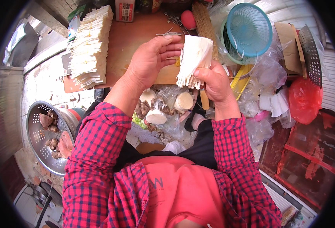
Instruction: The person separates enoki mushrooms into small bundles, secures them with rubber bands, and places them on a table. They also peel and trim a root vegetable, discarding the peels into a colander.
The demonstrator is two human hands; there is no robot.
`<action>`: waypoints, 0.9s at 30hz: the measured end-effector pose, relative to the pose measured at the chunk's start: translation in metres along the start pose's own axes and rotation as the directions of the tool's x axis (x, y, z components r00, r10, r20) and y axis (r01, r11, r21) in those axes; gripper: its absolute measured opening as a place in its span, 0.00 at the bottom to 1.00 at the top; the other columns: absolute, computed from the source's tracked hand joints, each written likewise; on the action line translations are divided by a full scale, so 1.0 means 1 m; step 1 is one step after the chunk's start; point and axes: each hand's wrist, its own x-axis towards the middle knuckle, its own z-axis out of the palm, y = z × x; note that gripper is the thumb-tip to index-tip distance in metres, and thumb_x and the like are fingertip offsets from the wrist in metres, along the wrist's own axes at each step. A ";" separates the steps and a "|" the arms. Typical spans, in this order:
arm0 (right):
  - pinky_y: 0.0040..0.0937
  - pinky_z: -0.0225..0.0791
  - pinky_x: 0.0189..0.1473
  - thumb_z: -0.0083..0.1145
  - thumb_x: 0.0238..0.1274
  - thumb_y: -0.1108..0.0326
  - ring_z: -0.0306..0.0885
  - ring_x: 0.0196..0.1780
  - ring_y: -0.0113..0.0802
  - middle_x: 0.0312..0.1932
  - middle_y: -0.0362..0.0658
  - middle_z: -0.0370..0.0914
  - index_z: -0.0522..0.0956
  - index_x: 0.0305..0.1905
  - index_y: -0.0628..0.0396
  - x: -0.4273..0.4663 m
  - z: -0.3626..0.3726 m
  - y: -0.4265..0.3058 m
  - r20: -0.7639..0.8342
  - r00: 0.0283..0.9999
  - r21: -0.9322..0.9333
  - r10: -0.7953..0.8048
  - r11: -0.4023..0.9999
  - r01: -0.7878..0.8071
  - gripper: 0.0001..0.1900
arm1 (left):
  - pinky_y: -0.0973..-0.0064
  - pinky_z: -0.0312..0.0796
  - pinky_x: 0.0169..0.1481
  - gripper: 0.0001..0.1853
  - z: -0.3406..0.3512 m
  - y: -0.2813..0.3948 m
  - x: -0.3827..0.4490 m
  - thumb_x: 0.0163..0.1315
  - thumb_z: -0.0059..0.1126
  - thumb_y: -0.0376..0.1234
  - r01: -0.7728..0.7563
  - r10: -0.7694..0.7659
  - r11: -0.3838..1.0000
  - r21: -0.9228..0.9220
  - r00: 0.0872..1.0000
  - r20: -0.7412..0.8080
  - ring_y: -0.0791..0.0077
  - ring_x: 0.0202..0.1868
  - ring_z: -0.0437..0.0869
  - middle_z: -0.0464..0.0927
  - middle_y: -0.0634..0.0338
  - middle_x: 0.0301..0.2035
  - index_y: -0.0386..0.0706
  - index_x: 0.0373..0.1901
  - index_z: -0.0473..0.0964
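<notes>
My right hand (pixel 217 81) grips a bunch of white enoki mushrooms (pixel 197 54) over the front part of a brown wooden board (pixel 139 25). The thin stems slope down toward my thumb. Just left of the bunch, my left hand (pixel 153 57) is held open, its fingertips close to the stems. Whether they touch it I cannot tell. On the board's left side, many tied enoki bundles form a long stack (pixel 92 48). Pale cut mushroom bases (pixel 156 116) lie below the board between my legs, among clear plastic.
A metal colander (pixel 63 122) with root pieces stands at left. To the right are a blue plastic basket (pixel 250 31), clear plastic bags (pixel 265 74) and a red bag (pixel 304 99). A straw brush (pixel 204 21) and a pink round object (pixel 188 20) lie at the board's back.
</notes>
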 end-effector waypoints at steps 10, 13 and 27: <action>0.36 0.74 0.57 0.49 0.51 0.76 0.80 0.54 0.38 0.52 0.47 0.79 0.71 0.63 0.64 -0.004 0.014 0.014 0.143 0.986 0.274 0.089 0.953 -0.126 0.29 | 0.71 0.76 0.56 0.26 0.020 -0.005 -0.020 0.68 0.61 0.40 -0.070 0.008 0.983 0.170 0.940 0.342 0.69 0.51 0.83 0.81 0.53 0.51 0.33 0.61 0.73; 0.32 0.75 0.50 0.48 0.51 0.77 0.80 0.50 0.35 0.50 0.47 0.79 0.71 0.62 0.64 -0.002 0.017 0.015 0.122 0.987 0.174 0.101 0.977 -0.121 0.28 | 0.78 0.75 0.49 0.18 0.021 -0.001 -0.026 0.68 0.64 0.37 -0.004 -0.036 0.991 0.132 0.954 0.297 0.79 0.44 0.81 0.82 0.64 0.42 0.40 0.55 0.77; 0.19 0.67 0.28 0.62 0.64 0.60 0.77 0.32 0.20 0.41 0.40 0.80 0.76 0.59 0.65 0.005 0.010 -0.020 -0.151 0.980 -0.317 0.127 0.933 -0.170 0.24 | 0.74 0.79 0.49 0.16 0.006 0.011 -0.034 0.67 0.62 0.31 0.134 -0.124 0.981 0.140 0.989 -0.078 0.68 0.41 0.87 0.84 0.53 0.42 0.35 0.54 0.74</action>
